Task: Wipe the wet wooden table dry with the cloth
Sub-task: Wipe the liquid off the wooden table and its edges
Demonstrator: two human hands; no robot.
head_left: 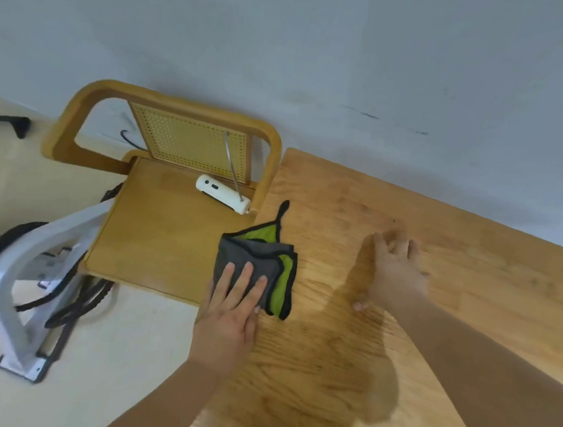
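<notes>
- Wall [318, 49], pale grey and scuffed, runs behind the far edge of everything.
- Wooden table [420, 256] fills the right side; its left edge meets a chair, and a sheen shows on the boards toward the near edge.
- Wooden chair [159, 224] with a cane back panel stands just beside the table's left edge, its seat facing the table.
- White frame [28, 282] of some stand sits on the floor left of the chair, with black straps or cords around it; what it is I cannot tell.
- Right hand [392, 271] lies flat on the table near its middle, palm down, fingers spread and gripping nothing; it is blurred.
- Left hand [230, 313] presses flat on the cloth with fingers extended, not curled round it.
- Cloth [270, 262], grey with a green inner face and black edging, lies folded at the table's left edge, partly overhanging toward the chair seat, its hanging loop pointing to the far edge.
- White handheld device [221, 194] with a thin metal rod lies at the back of the chair seat.
</notes>
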